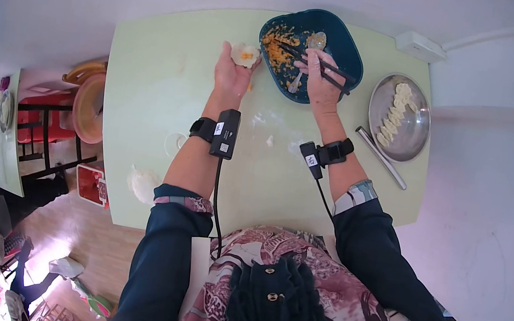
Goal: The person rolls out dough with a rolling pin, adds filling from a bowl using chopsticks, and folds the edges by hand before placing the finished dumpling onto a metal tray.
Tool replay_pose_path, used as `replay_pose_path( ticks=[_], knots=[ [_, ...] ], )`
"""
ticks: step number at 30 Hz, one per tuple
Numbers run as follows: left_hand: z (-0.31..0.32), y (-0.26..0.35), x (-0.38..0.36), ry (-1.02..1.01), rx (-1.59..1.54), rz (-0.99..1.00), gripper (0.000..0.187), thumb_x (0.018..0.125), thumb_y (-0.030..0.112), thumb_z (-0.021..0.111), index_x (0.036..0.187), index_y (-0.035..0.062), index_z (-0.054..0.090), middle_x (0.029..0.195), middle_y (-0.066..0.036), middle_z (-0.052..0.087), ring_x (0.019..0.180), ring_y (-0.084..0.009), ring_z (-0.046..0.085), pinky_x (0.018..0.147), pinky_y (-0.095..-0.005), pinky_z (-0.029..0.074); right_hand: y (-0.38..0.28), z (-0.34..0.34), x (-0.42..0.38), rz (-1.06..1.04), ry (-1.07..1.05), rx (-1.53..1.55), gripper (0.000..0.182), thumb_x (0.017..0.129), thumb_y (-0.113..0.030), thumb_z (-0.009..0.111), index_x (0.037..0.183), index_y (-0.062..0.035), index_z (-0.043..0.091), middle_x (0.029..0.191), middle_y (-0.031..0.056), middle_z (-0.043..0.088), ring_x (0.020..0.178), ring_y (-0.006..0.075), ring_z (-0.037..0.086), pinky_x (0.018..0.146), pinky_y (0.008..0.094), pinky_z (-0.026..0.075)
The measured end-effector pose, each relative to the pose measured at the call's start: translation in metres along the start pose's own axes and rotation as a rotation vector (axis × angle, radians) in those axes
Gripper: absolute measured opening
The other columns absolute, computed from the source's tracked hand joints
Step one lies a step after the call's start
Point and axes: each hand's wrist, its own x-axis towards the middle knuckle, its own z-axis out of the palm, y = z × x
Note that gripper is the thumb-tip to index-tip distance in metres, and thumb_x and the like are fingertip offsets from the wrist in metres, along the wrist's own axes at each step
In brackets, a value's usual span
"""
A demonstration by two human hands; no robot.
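Observation:
On the fingers of my left hand (pixel 233 77) lies a round dough wrapper (pixel 244 55) with a little orange filling at its centre. My right hand (pixel 324 79) grips a pair of dark chopsticks (pixel 335 70) over the dark teal bowl (pixel 354 44). Orange crumbly filling (pixel 279 51) covers the bowl's left side, and the chopstick tips reach into it. A metal spoon (pixel 295 83) leans inside near my right fingers. To the right, a round steel tray (pixel 416 133) holds a row of folded dumplings (pixel 390 120).
A metal rolling rod (pixel 381 158) lies beside the tray on the pale green table (pixel 171 63). White dough or flour (pixel 143 184) is at the table's lower left. A white socket box (pixel 421 46) sits behind. Stools (pixel 90 106) and other people's limbs appear at far left.

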Motion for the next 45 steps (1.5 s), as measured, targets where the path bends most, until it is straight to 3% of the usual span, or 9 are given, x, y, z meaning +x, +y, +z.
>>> replay_pose_path(
  ticks=[8, 19, 24, 32, 34, 36, 38, 42, 45],
  knots=[
    [0.008, -0.007, 0.007, -0.041, -0.079, 0.051, 0.047, 0.097, 0.039, 0.029, 0.120, -0.0016, 0.039, 0.117, -0.014, 0.049, 0.110, -0.0287, 0.048, 0.096, -0.0434, 0.039, -0.014, 0.009, -0.026, 0.004, 0.030, 0.081, 0.023, 0.093, -0.013, 0.049, 0.099, 0.0075, 0.056, 0.092, 0.0133, 0.062, 0.076, 0.0200, 0.066, 0.068, 0.0266, 0.054],
    [0.009, -0.016, 0.014, 0.005, -0.101, 0.072, 0.044, 0.097, 0.038, 0.033, 0.118, -0.0007, 0.041, 0.113, -0.013, 0.051, 0.106, -0.0255, 0.051, 0.091, -0.0382, 0.042, -0.027, 0.019, -0.044, -0.338, 0.015, -0.115, 0.009, 0.083, -0.002, 0.058, 0.091, 0.0022, 0.059, 0.084, 0.0130, 0.062, 0.072, 0.0207, 0.063, 0.066, 0.0282, 0.050],
    [0.002, -0.013, 0.009, -0.044, -0.186, 0.042, 0.045, 0.097, 0.040, 0.028, 0.113, 0.0002, 0.043, 0.111, -0.014, 0.053, 0.106, -0.0269, 0.051, 0.093, -0.0416, 0.041, -0.034, 0.023, -0.046, -0.480, -0.072, -0.233, 0.009, 0.080, -0.001, 0.059, 0.089, 0.0013, 0.060, 0.082, 0.0129, 0.062, 0.076, 0.0237, 0.061, 0.068, 0.0294, 0.049],
    [-0.008, 0.003, -0.009, -0.029, -0.180, -0.055, 0.049, 0.098, 0.040, 0.021, 0.112, -0.0018, 0.043, 0.108, -0.020, 0.052, 0.105, -0.0349, 0.050, 0.091, -0.0456, 0.043, -0.036, -0.004, -0.039, -0.411, 0.039, -0.180, 0.011, 0.080, -0.002, 0.061, 0.090, -0.0006, 0.061, 0.083, 0.0125, 0.062, 0.078, 0.0234, 0.062, 0.067, 0.0289, 0.049],
    [-0.009, 0.007, -0.023, -0.061, -0.159, -0.067, 0.050, 0.098, 0.039, 0.020, 0.113, -0.0028, 0.042, 0.109, -0.022, 0.051, 0.107, -0.0366, 0.049, 0.094, -0.0452, 0.042, -0.032, -0.018, -0.030, -0.548, -0.068, -0.544, 0.013, 0.079, -0.002, 0.061, 0.092, -0.0044, 0.062, 0.087, 0.0117, 0.060, 0.078, 0.0250, 0.061, 0.067, 0.0301, 0.050],
    [-0.007, 0.011, -0.039, -0.152, -0.096, -0.131, 0.049, 0.098, 0.038, 0.020, 0.114, -0.0027, 0.042, 0.107, -0.021, 0.052, 0.102, -0.0342, 0.052, 0.091, -0.0419, 0.045, -0.012, -0.034, -0.018, -0.610, -0.132, -0.632, 0.019, 0.076, -0.002, 0.061, 0.094, -0.0073, 0.061, 0.094, 0.0114, 0.058, 0.080, 0.0274, 0.061, 0.067, 0.0332, 0.050],
    [0.001, 0.015, -0.062, -0.154, -0.075, -0.164, 0.049, 0.098, 0.038, 0.020, 0.113, -0.0019, 0.043, 0.102, -0.019, 0.053, 0.096, -0.0322, 0.053, 0.085, -0.0401, 0.047, -0.002, -0.047, -0.010, -0.570, -0.449, -0.808, 0.024, 0.074, -0.003, 0.060, 0.098, -0.0075, 0.061, 0.099, 0.0110, 0.058, 0.085, 0.0286, 0.061, 0.070, 0.0358, 0.050],
    [0.005, 0.018, -0.094, -0.222, -0.037, -0.235, 0.048, 0.098, 0.038, 0.021, 0.114, -0.0011, 0.044, 0.095, -0.017, 0.055, 0.084, -0.0268, 0.055, 0.074, -0.0357, 0.047, 0.002, -0.050, -0.009, -0.574, -0.524, -0.833, 0.026, 0.073, -0.006, 0.060, 0.099, -0.0080, 0.060, 0.101, 0.0108, 0.057, 0.088, 0.0298, 0.060, 0.072, 0.0365, 0.049],
    [0.007, 0.018, -0.110, -0.229, 0.041, -0.259, 0.048, 0.098, 0.038, 0.022, 0.115, -0.0009, 0.044, 0.094, -0.015, 0.055, 0.082, -0.0239, 0.055, 0.071, -0.0330, 0.047, -0.020, -0.049, -0.018, -0.699, -0.396, -0.884, 0.021, 0.077, -0.009, 0.058, 0.098, -0.0076, 0.061, 0.098, 0.0106, 0.058, 0.086, 0.0291, 0.060, 0.071, 0.0355, 0.049]
  ],
)
